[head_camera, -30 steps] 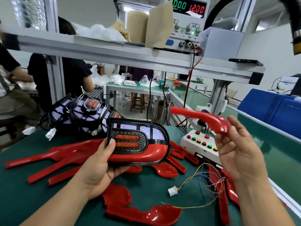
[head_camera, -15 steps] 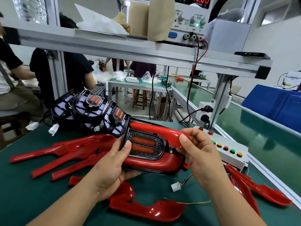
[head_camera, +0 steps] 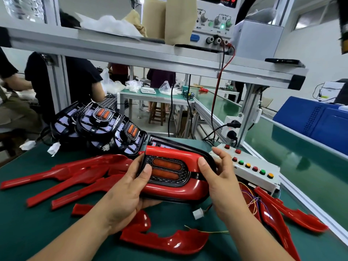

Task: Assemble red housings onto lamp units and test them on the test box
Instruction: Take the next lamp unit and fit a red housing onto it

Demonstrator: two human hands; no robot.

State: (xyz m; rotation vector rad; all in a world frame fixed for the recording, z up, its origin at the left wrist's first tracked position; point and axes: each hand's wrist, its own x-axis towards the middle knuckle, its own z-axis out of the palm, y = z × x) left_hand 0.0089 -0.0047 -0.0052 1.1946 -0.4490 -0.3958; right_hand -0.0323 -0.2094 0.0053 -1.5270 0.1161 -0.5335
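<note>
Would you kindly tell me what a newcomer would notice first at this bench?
First, the lamp unit, glossy red with two orange bars, gripped mid-bench by the left hand and right hand. Loose red housings fan across the green mat to its left; the white test box with coloured buttons sits just to its right.

The power supply (head_camera: 214, 19) on the shelf (head_camera: 131, 53) above the table, toward its right end, carries small front-panel labels: "OUTPUT" beside a knob, "OFF" at the lower left, and "GND" with "−" and "+" over the sockets. Its red display digits are cut off at the top; the other labels are too blurred to read.
</note>
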